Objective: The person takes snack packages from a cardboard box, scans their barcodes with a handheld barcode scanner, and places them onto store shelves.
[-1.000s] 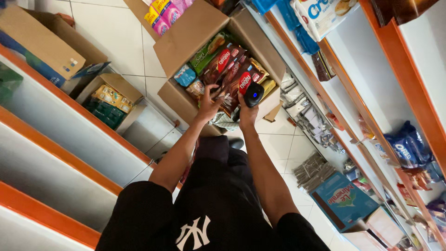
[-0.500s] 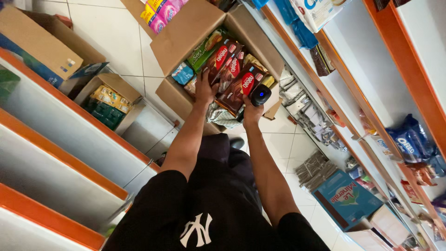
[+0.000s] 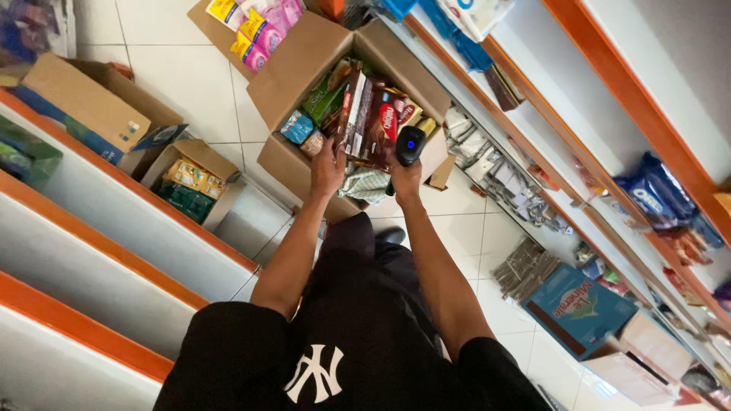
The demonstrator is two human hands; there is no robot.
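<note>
Brown snack packs (image 3: pixel 371 122) are held as a stack over an open cardboard box (image 3: pixel 304 65) on the tiled floor (image 3: pixel 190 84). The stack is gripped at its lower left edge by the left hand (image 3: pixel 327 169), fingers clamped on the packs. A black handheld scanner (image 3: pixel 409 144) with a lit blue dot is held in the right hand (image 3: pixel 405 176), fingers wrapped around its handle, just beside the packs. Mixed packets are seen inside the box. A smaller carton (image 3: pixel 199 179) of yellow packets stands to the left, beside orange-edged shelves (image 3: pixel 114 228). Blue bags (image 3: pixel 655 194) lie on the shelving at right.
</note>
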